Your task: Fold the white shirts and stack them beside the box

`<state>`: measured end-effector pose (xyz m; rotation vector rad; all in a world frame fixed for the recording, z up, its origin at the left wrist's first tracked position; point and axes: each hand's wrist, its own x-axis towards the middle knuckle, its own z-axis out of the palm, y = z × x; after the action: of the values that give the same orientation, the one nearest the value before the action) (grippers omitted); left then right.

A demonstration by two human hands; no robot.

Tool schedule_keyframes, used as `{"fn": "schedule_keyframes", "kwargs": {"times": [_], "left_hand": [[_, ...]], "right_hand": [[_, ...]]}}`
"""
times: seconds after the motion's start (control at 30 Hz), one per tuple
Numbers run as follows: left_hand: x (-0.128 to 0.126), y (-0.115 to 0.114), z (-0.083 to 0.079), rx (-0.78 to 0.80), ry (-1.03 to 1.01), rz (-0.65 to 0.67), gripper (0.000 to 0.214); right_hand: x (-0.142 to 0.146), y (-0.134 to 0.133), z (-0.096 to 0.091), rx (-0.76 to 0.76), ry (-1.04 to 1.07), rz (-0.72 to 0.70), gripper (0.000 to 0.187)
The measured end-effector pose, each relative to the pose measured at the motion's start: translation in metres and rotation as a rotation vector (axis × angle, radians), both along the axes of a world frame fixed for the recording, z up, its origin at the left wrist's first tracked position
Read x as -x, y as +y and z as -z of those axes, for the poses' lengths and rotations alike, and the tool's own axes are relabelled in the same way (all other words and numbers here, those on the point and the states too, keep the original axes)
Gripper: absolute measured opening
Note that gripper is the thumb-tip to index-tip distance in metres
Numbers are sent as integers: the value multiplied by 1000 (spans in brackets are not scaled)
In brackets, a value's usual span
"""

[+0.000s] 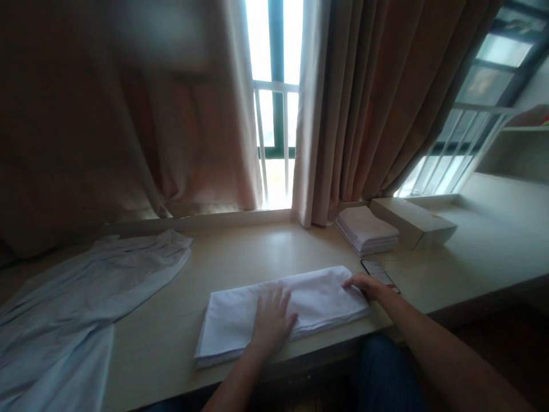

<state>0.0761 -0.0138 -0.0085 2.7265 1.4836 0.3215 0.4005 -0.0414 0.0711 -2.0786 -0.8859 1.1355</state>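
A white cloth (240,315), folded into a long strip, lies near the front edge of the pale table (240,246). My left hand (271,320) rests flat on the middle of it, fingers spread. At the cloth's right end my right hand (364,285) has curled fingers on the corner; whether they pinch the fabric is not clear.
A loose, crumpled white sheet (81,292) spreads over the table's left side. A stack of folded white cloths (366,229) and a long cardboard box (414,220) sit at the back right. A phone (378,273) lies just beyond my right hand. Curtains and a barred window stand behind.
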Motion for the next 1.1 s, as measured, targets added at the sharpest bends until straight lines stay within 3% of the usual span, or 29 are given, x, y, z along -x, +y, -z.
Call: {"fn": "schedule_keyframes", "kwargs": {"times": [0.13,0.33,0.4,0.5,0.6,0.73,0.87,1.1], "left_hand": [[-12,2,2,15,-52,-3,65],[-34,7,8,46,-141,0,69],[-40,5,9,53,-165,-2,69],[-47,2,9,66,-198,-13,70],[-49,8,1,136,-205,9,72],[-40,35,-19,263,-196,55,60],[-34,54,-27,235,-228,15,49],[-43,32,-22,132,-300,74,54]], "right_hand": [[-7,2,-16,101,112,-84,15],[-12,17,-71,-36,15,-164,21],[5,28,-96,-106,-90,-216,21],[53,46,-131,-198,-302,-371,14],[108,57,-151,-263,-491,-536,11],[154,63,-160,-280,-752,-623,12],[177,65,-161,-244,-866,-690,15],[233,70,-146,-181,-1042,-792,20]]}}
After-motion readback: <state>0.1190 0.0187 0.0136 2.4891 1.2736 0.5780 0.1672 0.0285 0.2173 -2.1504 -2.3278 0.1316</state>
